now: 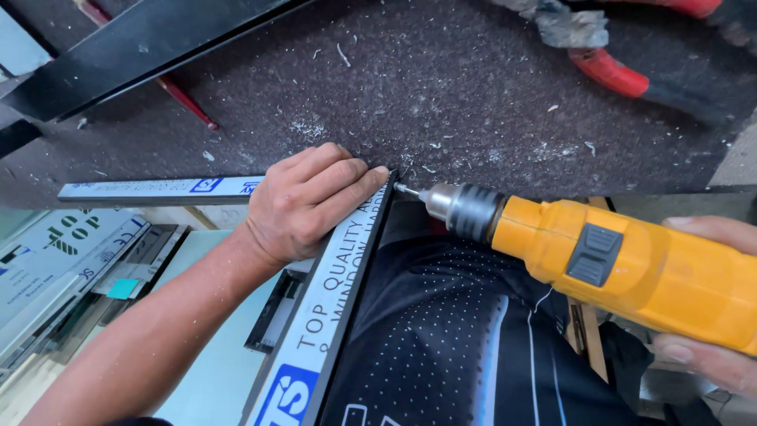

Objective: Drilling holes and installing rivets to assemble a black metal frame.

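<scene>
The left hand (pixel 303 205) presses flat, fingers extended, on the mitred corner of the aluminium frame (pixel 331 308) at the edge of the carpeted bench (pixel 473 87). The right hand (pixel 706 304) grips the yellow drill (pixel 631 264), its bit (pixel 406 190) touching the corner's outer face. Drilling step; next calls for steady, level pressure.
</scene>
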